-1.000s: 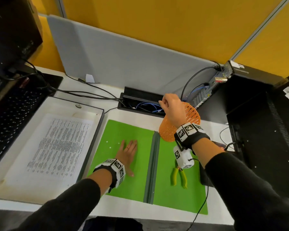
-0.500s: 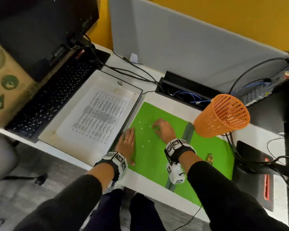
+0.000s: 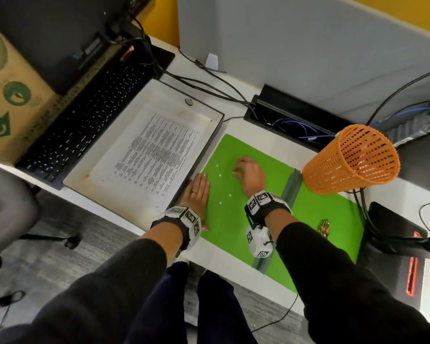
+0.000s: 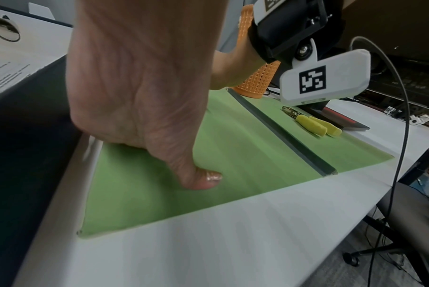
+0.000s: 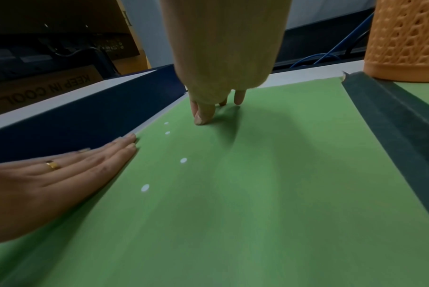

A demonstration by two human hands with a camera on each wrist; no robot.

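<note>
A green folder (image 3: 233, 219) lies open on the desk, with a grey spine (image 3: 292, 187) down its middle. Several small white dots (image 3: 220, 175) are scattered on its left half, also seen in the right wrist view (image 5: 183, 160). My left hand (image 3: 196, 192) lies flat on the folder's left edge, fingers straight (image 5: 85, 161). My right hand (image 3: 243, 170) is arched over the left half, thumb and fingertips (image 5: 203, 116) pinched together on the surface at a white dot. An orange mesh basket (image 3: 350, 160) stands at the far right corner. Yellow-handled pliers (image 4: 316, 126) lie on the right half.
A white tray with a printed sheet (image 3: 144, 155) butts against the folder's left side. Beyond it are a black keyboard (image 3: 85, 120) and a cardboard box (image 3: 5, 83). An open cable well (image 3: 291, 115) sits behind, a black device (image 3: 395, 232) at the right, a chair (image 3: 5, 207) at lower left.
My right hand left the orange basket at the back right and came down onto the folder's left half. The basket now stands alone. My left hand stayed flat on the folder.
</note>
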